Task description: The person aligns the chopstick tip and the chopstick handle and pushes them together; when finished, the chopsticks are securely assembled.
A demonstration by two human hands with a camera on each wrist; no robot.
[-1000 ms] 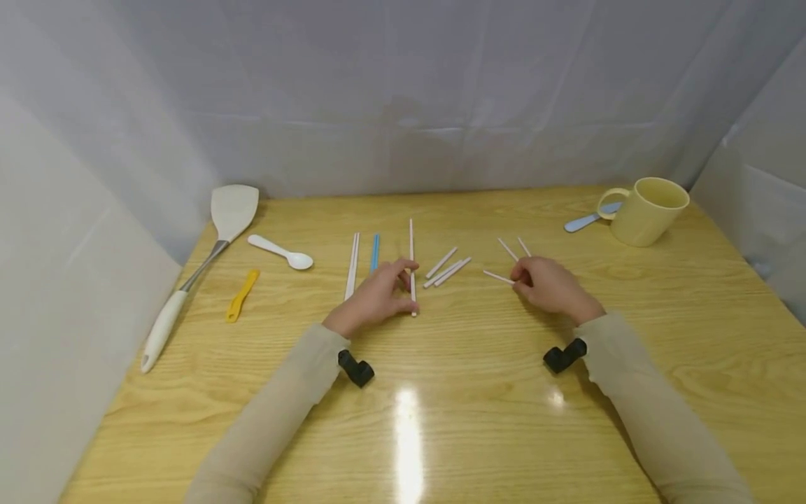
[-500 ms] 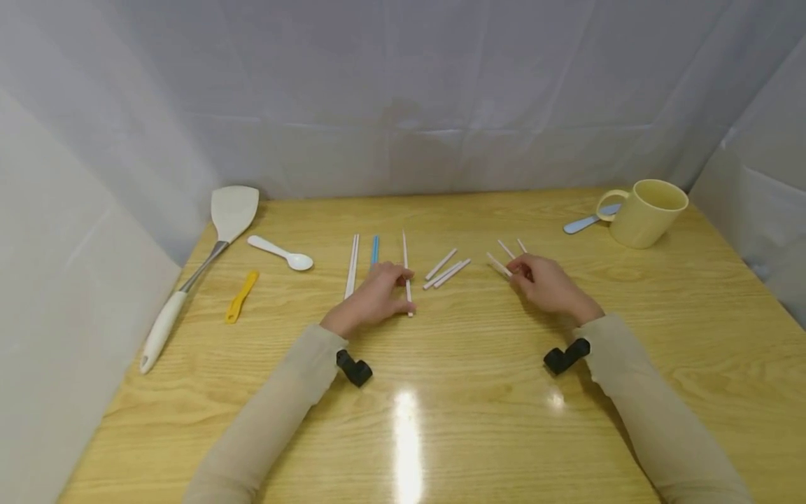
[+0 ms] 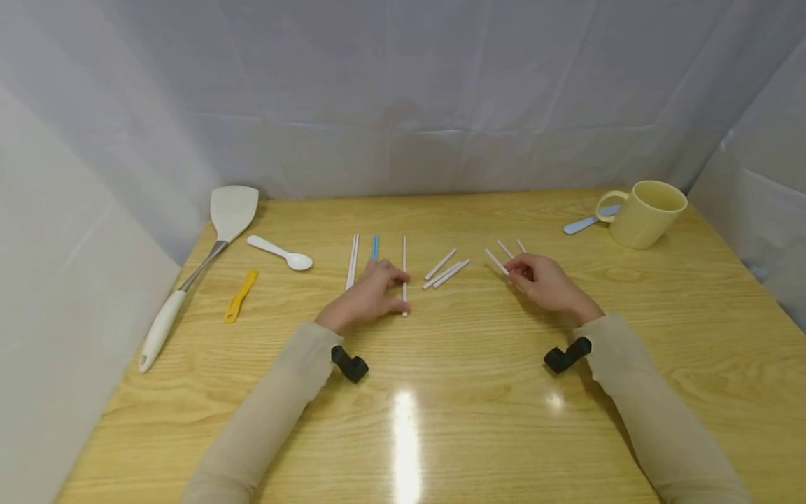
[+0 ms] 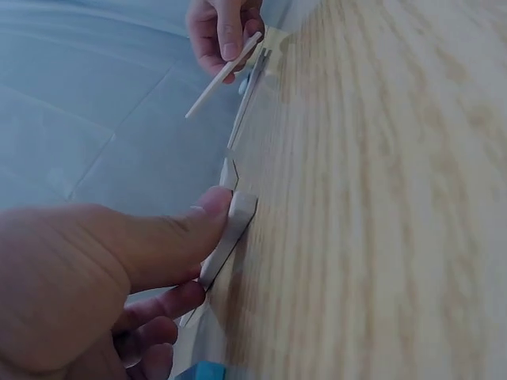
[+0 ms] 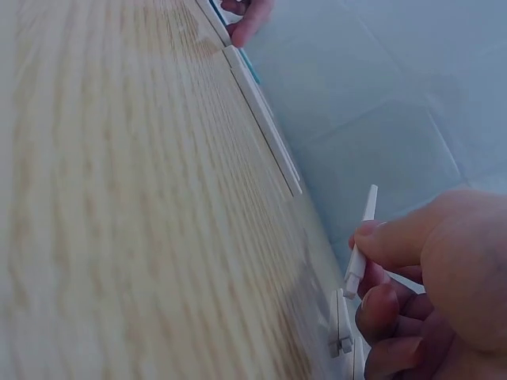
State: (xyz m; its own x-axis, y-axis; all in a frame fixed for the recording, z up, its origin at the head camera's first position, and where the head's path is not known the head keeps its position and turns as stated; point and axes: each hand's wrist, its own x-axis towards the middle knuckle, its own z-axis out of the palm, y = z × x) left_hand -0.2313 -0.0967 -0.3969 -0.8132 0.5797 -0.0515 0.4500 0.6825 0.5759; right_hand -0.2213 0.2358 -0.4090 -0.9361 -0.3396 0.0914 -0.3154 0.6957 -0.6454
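Note:
My left hand [image 3: 371, 294] holds a long white chopstick [image 3: 405, 255] between thumb and fingers. The chopstick points away from me, low over the tabletop or on it. In the left wrist view its squared end [image 4: 242, 207] shows beside the thumb. My right hand [image 3: 544, 280] pinches a short white stick [image 3: 496, 260] between thumb and fingertips. The right wrist view shows this stick [image 5: 363, 237] raised and tilted. Two more thin white sticks [image 3: 504, 248] lie just behind the right hand, partly hidden by it. Several short white sticks [image 3: 452, 274] lie between the hands.
Left of my left hand are two long white chopsticks [image 3: 352, 262] and a partly covered blue pair [image 3: 375, 247]. Farther left lie a white spoon [image 3: 296, 260], a yellow utensil [image 3: 241, 297] and a spatula [image 3: 234, 210]. A yellow mug [image 3: 645, 220] stands right, before a pale-blue utensil [image 3: 581, 225].
My left hand has shifted slightly left with the chopstick, whose far tip now lies nearer me. The short stick in my right hand has swung from pointing left to pointing away and left.

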